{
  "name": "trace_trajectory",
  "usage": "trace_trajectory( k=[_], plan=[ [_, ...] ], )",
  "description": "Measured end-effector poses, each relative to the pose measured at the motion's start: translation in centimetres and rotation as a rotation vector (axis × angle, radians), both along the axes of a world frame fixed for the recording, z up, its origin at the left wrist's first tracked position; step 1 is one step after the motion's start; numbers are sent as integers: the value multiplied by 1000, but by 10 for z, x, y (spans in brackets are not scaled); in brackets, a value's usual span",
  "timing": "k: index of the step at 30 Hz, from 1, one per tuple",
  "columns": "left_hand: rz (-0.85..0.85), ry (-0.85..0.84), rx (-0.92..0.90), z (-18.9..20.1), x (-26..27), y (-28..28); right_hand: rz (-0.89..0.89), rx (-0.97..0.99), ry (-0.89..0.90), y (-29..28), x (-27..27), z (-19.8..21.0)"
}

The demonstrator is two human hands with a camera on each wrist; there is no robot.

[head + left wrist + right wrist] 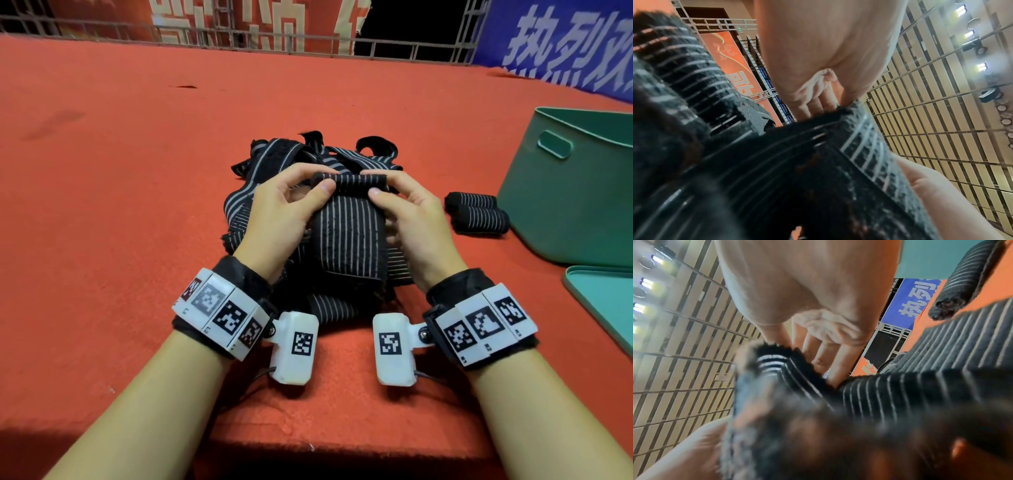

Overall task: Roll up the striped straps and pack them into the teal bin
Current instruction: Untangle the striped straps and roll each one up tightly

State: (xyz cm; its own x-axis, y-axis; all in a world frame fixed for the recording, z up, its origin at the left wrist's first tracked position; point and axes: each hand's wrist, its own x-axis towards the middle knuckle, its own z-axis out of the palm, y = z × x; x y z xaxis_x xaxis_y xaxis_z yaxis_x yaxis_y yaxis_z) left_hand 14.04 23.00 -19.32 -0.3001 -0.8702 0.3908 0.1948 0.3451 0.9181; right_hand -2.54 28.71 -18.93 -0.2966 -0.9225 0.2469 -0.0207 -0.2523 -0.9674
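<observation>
Both hands (pixel 349 205) pinching half-rolled striped strap (pixel 349 222); grip seemingly firm

**Around the red carpet**

A red carpet (pixel 137 205) covered the whole surface, with a dark smudge (pixel 51 125) at the far left and a small dark mark (pixel 183 86) further off. A teal lid (pixel 603 301) lay flat at the near right edge. Along the far side ran a grey metal railing (pixel 239 36). Behind it hung a red banner (pixel 246 20) with pale characters, and at the far right a blue banner (pixel 565 44) with white characters. From the wrist views, a slatted ceiling (pixel 941 129) showed overhead, with bright lamps (pixel 980 66) along one edge.
</observation>
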Motion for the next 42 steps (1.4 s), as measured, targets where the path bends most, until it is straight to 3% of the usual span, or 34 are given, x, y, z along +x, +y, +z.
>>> trace_trajectory(
  k=[3,11,17,24,27,31,34,42],
  plan=[
    [-5,-19,11,2,2,2,12,62,-7,2,2,2],
    [-28,-6,150,2,-3,4,-5,-70,26,-1,-2,-4],
    [26,-9,46,-3,-1,0,32,-25,7,-2,-3,-7],
    [12,45,81,0,-4,3,9,-185,171,-2,-8,-9],
    [-35,-13,131,0,-7,5,-40,-257,181,-4,-10,-12],
    [-142,-108,192,-1,-9,7,-44,-237,187,-7,-14,-15],
    [-121,-137,154,-3,-10,4,-21,-154,116,-8,-12,-14],
    [-108,-73,262,6,-6,8,-7,-126,102,-2,-11,-13]
  ],
)
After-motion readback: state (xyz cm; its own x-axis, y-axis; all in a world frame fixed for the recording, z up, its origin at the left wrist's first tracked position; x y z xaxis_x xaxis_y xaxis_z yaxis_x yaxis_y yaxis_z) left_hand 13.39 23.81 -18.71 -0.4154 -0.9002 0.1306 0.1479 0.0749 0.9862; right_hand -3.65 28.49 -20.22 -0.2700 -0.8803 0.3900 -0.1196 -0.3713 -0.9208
